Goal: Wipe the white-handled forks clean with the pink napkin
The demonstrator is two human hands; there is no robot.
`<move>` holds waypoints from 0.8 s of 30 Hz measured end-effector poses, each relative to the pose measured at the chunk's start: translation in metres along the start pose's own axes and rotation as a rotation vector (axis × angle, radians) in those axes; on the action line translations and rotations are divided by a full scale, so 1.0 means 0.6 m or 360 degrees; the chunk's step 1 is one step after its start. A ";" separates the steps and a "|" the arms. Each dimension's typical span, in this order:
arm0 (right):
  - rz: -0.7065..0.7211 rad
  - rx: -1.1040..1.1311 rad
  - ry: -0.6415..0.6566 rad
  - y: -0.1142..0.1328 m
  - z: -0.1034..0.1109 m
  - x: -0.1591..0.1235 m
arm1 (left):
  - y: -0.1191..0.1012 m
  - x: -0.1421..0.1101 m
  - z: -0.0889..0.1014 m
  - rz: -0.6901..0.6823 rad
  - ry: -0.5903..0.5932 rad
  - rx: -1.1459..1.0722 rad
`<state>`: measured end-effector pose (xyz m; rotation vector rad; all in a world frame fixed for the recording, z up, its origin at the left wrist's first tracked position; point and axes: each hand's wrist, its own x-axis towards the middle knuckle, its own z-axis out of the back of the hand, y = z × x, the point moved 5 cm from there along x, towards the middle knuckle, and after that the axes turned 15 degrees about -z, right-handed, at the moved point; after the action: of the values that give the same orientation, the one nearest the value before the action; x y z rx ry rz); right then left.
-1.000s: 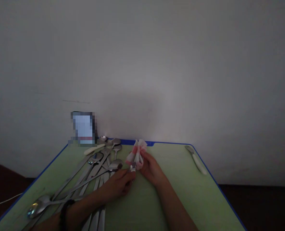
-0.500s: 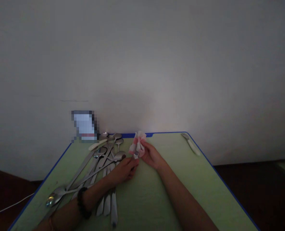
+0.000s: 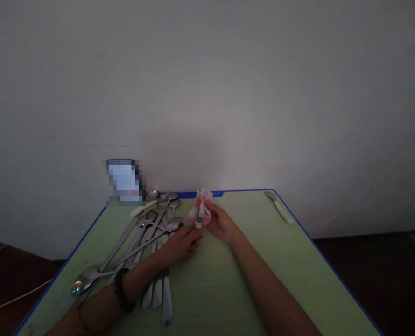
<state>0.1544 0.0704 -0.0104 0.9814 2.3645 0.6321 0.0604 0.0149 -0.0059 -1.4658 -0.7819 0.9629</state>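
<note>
A crumpled pink-and-white cloth or tissue (image 3: 195,212) is pinched in my right hand (image 3: 221,224) near the table's far edge. It is folded around the upper end of a white-handled piece of cutlery (image 3: 199,225). My left hand (image 3: 179,245) grips the handle just below the cloth, fingers curled closed. Only a little grey metal and some white handle show, so its kind is hidden. Beside and under my left forearm lies a pile of metal spoons (image 3: 175,225) and other long-handled cutlery, partly covered by the arm.
On the right of the green table (image 3: 263,261) with blue edging lies a white-handled utensil, apparently a fork (image 3: 279,207). A blurred-out screen device (image 3: 125,179) stands at the far left corner. The wall (image 3: 207,93) rises right behind the table.
The view has shifted slightly. Both hands keep their hold on the cloth and the cutlery, with hardly any movement.
</note>
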 end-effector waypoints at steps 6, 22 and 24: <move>0.0002 0.0052 -0.0024 0.001 0.007 0.002 | 0.010 0.002 0.000 -0.0002 0.0050 -0.0115; 0.0287 -0.0019 -0.0043 0.011 0.006 -0.003 | 0.022 0.005 0.005 -0.0087 0.0012 -0.0248; 0.0269 -0.0034 -0.0022 0.011 0.004 -0.003 | 0.023 0.006 0.006 -0.0078 0.0012 -0.0244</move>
<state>0.1606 0.0738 -0.0078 1.1814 2.2740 0.7093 0.0579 0.0182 -0.0203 -1.5735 -0.8985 0.8757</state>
